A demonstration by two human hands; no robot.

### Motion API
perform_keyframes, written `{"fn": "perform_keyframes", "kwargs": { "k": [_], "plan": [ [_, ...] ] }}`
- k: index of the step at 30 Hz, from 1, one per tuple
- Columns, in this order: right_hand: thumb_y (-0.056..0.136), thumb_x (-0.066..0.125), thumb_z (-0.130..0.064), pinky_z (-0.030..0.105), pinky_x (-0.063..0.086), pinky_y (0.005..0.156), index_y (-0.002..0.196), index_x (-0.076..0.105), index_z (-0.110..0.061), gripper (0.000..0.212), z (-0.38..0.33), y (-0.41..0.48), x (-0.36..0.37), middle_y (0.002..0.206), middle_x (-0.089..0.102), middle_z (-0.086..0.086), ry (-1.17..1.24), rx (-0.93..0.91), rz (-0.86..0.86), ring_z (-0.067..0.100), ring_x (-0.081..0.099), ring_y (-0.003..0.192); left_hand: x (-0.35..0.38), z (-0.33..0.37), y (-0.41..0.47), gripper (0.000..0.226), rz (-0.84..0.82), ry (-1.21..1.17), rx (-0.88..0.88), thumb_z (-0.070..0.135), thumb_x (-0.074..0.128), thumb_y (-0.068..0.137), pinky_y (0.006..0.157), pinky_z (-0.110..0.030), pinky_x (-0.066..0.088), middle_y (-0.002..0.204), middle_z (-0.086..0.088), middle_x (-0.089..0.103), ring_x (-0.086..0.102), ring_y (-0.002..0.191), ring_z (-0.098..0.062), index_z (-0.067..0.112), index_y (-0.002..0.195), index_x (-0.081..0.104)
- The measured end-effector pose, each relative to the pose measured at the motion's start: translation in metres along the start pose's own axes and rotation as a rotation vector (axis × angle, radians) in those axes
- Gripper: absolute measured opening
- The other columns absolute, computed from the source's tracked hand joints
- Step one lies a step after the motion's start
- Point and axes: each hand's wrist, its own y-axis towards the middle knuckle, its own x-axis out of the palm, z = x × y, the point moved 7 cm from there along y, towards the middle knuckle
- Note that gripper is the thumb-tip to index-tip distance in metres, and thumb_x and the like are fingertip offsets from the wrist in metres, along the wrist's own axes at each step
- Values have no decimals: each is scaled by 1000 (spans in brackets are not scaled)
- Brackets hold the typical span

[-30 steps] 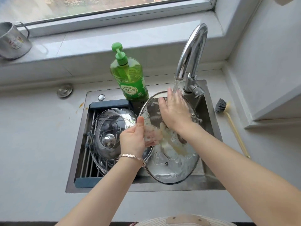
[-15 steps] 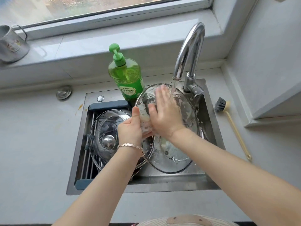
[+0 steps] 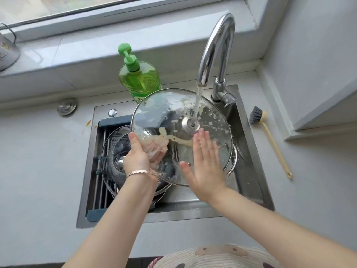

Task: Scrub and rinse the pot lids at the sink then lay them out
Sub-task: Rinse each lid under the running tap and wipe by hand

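Two glass lids counted. Rinse step in hand, by the look of it: held lid (image 3: 164,113) tilted up over sink (image 3: 183,213) at frame centre, right under running water (image 3: 198,101) from tap (image 3: 216,45), stream landing on the metal centre fitting. Gripped at its left edge by left hand (image 3: 137,157), thumb on the near face, fingers seen through the glass behind. Touched at lower right by right hand (image 3: 204,163), flat, fingers straight, grasping nothing. Pale smears and specks across the glass, so not yet clean.

Next, probably: wipe flat palm over the smears under the stream, turn lid to wet the rest, keep left grip firm, wet glass likely slippery.

Second lid (image 3: 112,151) lying knob-up on rack (image 3: 102,186) in left half of sink, partly hidden behind left hand. Metal rim peeking out at lower right of held lid; cannot tell what.

Other counts:
- one soap bottle (image 3: 139,78) behind sink
- one brush (image 3: 256,115) on tabletop (image 3: 38,171) at right
- one mug (image 3: 7,53) on windowsill (image 3: 77,55), upper left
- one round metal cap (image 3: 67,106) left of sink
- one bracelet (image 3: 143,173) by left hand
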Motion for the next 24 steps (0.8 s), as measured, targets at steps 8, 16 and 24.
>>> {"fn": "perform_keyframes", "kwargs": {
  "k": [8, 16, 24],
  "plan": [
    [93, 11, -59, 35, -6, 118, 149, -8, -10, 76, 60, 26, -6, 157, -15, 5, 233, 397, -64, 14, -15, 144, -8, 0, 2, 46, -84, -51, -17, 54, 41, 91, 57, -27, 57, 78, -7, 71, 68, 60, -17, 11, 86, 56],
    [100, 18, -45, 28, 9, 113, 150, 16, -12, 60, 91, 71, -23, 157, 14, 3, 420, 427, -84, 16, 10, 144, -16, 3, 8, 46, -191, 30, -7, 53, 39, 90, 61, -30, 58, 69, -6, 73, 70, 59, -16, 10, 89, 57],
    [100, 31, -36, 25, 25, 47, 77, 52, -15, 38, 149, 39, -10, 51, 39, 3, 908, 958, -88, 17, 34, 44, 1, -10, 17, 54, -330, 343, 8, 52, 47, 82, 50, -27, 57, 74, -14, 70, 69, 56, -18, -1, 91, 55]
  ]
}}
